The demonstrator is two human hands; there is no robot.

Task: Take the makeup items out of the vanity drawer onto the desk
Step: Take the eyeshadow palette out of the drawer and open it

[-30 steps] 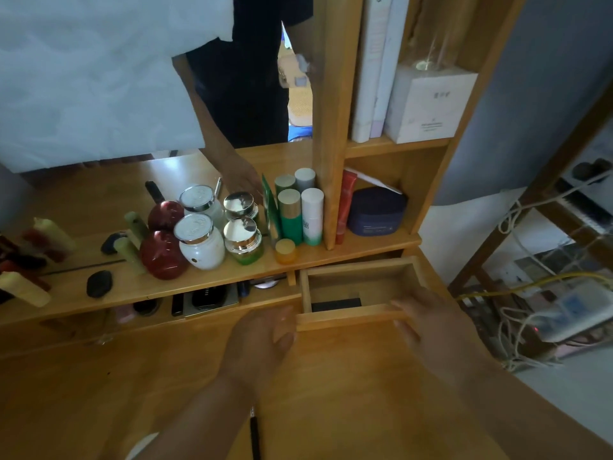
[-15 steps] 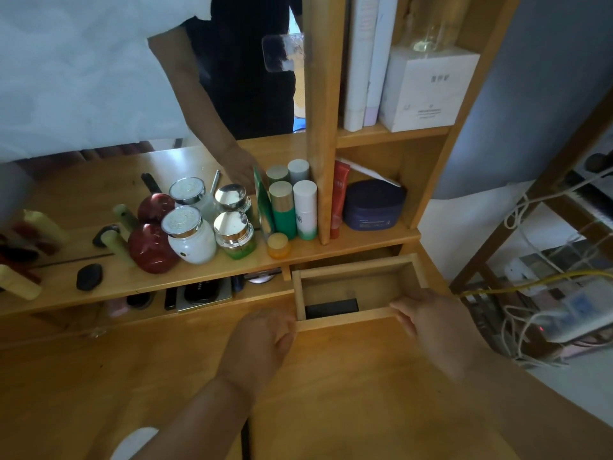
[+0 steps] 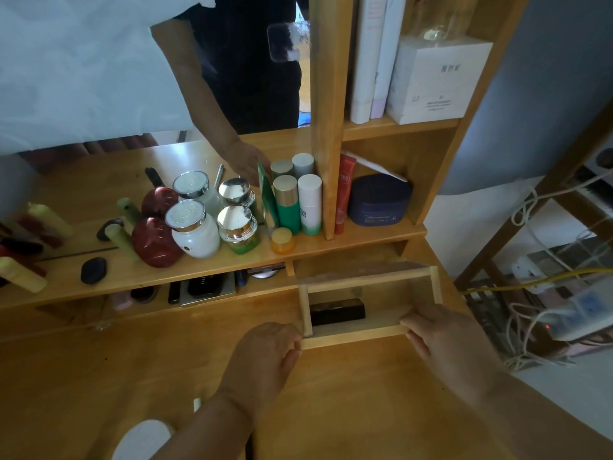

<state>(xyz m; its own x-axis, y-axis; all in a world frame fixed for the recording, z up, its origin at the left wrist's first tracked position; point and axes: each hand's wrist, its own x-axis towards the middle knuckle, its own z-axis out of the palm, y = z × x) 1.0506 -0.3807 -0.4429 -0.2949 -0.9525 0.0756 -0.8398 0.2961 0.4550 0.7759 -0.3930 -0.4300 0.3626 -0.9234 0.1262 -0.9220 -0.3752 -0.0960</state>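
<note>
Drawer point(image 3: 368, 307) of pale wood stands pulled out at centre right of the frame, just below the vanity shelf point(image 3: 348, 242). Both hands grip its front rail: the left hand point(image 3: 262, 356) curls round the left corner, the right hand point(image 3: 441, 336) pinches the right end, fingers on top of the rail. Inside, a black rectangular case point(image 3: 338, 312) lies against the left wall. On the shelf above, left of centre, stand a white jar point(image 3: 195, 232), a green jar point(image 3: 239, 229), a red jar point(image 3: 154, 242) and a green bottle point(image 3: 288, 207). The wooden desk point(image 3: 348, 403) fills the lower frame.
</note>
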